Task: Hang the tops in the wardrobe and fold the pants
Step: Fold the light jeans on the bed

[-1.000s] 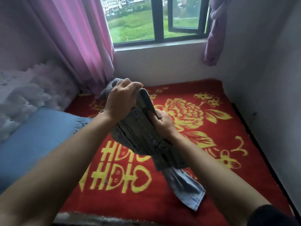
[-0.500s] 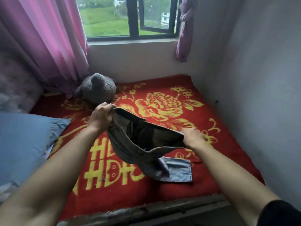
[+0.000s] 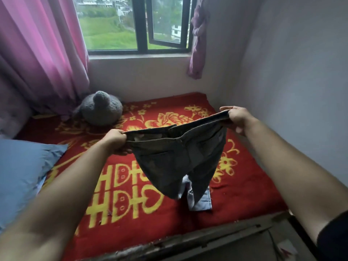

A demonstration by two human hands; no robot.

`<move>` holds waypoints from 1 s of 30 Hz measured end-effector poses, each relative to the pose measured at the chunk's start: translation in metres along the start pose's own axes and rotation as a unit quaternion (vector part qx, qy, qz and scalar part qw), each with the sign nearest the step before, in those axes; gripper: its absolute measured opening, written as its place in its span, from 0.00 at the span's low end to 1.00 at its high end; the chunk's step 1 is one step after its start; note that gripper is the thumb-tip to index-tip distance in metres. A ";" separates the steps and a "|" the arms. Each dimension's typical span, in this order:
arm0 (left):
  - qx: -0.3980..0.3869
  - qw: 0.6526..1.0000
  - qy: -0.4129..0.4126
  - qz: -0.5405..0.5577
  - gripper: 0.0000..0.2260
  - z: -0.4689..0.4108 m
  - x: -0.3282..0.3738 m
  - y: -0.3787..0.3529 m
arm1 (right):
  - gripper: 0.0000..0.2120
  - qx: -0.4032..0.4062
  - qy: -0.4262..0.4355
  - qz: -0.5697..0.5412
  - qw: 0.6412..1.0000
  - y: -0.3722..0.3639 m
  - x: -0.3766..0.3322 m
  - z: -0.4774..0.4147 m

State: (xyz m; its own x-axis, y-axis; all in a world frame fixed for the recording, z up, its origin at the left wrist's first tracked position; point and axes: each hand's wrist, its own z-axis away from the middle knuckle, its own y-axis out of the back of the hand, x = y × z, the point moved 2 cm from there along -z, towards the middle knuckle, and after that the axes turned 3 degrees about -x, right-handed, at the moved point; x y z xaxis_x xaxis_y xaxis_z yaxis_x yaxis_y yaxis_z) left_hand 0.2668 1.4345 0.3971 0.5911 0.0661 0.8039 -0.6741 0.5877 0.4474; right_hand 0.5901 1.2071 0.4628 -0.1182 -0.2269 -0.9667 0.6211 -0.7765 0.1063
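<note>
A small bedroom holds a bed covered by a red blanket (image 3: 244,185) patterned with yellow flowers and characters. Above the middle of the blanket, dark grey jeans (image 3: 175,157) hang spread by the waistband, with the left hand (image 3: 116,140) and right hand (image 3: 238,117) each in a closed grip on one end, and the pale cuffs touch the blanket near its front edge. A grey plush toy (image 3: 99,108) sits at the blanket's far left corner, and a blue pillow (image 3: 22,166) lies at its left edge.
</note>
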 end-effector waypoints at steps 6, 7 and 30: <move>-0.054 0.960 -0.096 0.258 0.10 0.008 0.052 0.005 | 0.18 0.022 0.052 -0.056 0.997 0.020 -0.026 0.006; -0.069 0.950 -0.107 0.284 0.12 0.007 0.057 0.006 | 0.19 0.020 0.057 -0.066 0.996 0.020 -0.028 0.009; 0.103 0.960 0.025 0.260 0.12 -0.179 0.108 -0.015 | 0.15 -0.074 -0.027 -0.007 0.997 -0.050 -0.021 -0.224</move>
State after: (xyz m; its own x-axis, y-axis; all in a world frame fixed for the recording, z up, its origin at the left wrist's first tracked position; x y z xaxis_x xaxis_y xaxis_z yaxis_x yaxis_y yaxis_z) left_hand 0.4207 1.5772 0.4070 0.1685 0.3479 0.9223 -0.9540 0.2928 0.0639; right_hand 0.7352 1.3819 0.4255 -0.1672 -0.2505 -0.9536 0.7262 -0.6855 0.0528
